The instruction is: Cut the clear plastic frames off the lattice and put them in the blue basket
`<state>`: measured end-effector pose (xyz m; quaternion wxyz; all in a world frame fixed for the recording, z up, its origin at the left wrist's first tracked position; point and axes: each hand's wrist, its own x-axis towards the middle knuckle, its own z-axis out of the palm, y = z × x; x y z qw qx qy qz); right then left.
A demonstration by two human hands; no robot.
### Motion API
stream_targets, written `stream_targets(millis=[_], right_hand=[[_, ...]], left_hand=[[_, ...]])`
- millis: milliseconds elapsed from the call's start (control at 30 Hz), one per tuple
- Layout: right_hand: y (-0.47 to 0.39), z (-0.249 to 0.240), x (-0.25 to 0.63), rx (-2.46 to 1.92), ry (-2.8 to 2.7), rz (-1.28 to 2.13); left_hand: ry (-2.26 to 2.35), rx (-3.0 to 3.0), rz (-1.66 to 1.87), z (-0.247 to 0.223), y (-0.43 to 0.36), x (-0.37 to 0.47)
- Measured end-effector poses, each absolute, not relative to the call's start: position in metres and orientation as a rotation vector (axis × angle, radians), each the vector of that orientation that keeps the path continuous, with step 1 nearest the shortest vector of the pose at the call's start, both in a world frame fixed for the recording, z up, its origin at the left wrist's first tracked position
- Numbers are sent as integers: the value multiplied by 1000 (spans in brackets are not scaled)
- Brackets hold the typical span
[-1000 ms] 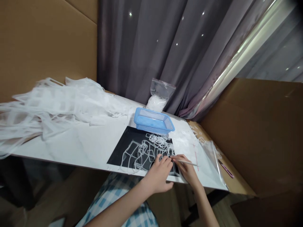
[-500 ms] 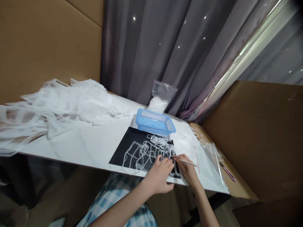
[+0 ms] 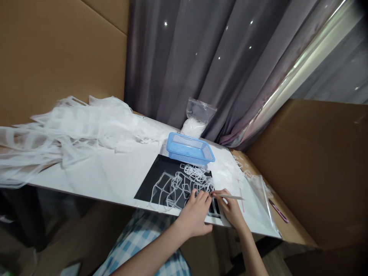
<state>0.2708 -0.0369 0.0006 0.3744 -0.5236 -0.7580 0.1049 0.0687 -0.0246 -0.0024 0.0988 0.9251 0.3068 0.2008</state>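
A black mat (image 3: 146, 180) lies at the table's front edge under a tangle of thin white plastic-looking strips (image 3: 164, 184), joined in open cell shapes. My left hand (image 3: 197, 214) rests on these strips, fingers slightly bent and spread, thumb apart near the table edge. Close beside it, my right hand (image 3: 231, 209) pinches a slim, pale pen-like tool (image 3: 231, 197). The tool's tip points left toward the left fingertips, at the strips; its exact kind is unclear. A heap of small white loops (image 3: 195, 172) sits just beyond the hands.
Behind the mat stands a blue plastic basket (image 3: 189, 149), with a zip bag of white bits (image 3: 193, 124) at its back. White sheets with cut-out openings (image 3: 94, 122) are piled at left. A pink-handled tool (image 3: 278, 211) lies at right by a clear plastic bag (image 3: 260, 199).
The view has shifted slightly. The tool in my right hand has tilted, its rear end now pointing more level to the right. My left hand stays on the strips.
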Motion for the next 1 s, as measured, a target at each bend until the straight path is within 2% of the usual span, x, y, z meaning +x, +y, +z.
stream_targets(millis=[267,633,733,1000], right_hand=[[-34,6,265,-1337,-1867,168],[-8,61,283,-1298,-1110,-355],[-11,67,281,-1299,-1160,-288],[-17,42,266,-1368,-1619,272]], left_hand=[[906,2717,599,0,-23,67],[902,2663,597,2,-24,64],[898,2659,590,1,-24,64],[906,2679,585,1,-24,64]])
